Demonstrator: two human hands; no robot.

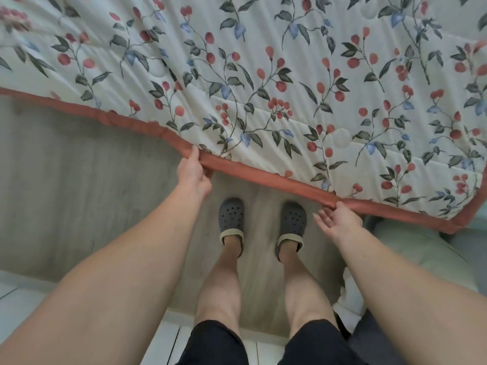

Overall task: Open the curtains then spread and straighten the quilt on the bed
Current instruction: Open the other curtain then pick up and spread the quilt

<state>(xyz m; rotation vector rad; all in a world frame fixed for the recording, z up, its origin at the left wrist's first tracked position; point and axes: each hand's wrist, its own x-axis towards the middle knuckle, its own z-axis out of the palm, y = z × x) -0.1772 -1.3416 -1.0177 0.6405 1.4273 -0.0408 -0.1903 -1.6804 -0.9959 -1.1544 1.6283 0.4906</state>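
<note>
Quilt (263,75), floral with a red border, hangs spread above the floor (79,180); left hand (193,173) grips its border, right hand (340,219) pinches it, other fingers loose.

Open wooden floor (79,180) from 7 to 10 o'clock. Spread quilt (263,75) blocking 10 through 3. Two clogs (232,217) at centre. Pale cushion (427,254) crowding 4 o'clock, just beside the right forearm.

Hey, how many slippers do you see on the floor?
2. Left slipper and right slipper are on the person's feet, on the wooden floor below the quilt edge. The quilt could hide others.
</note>
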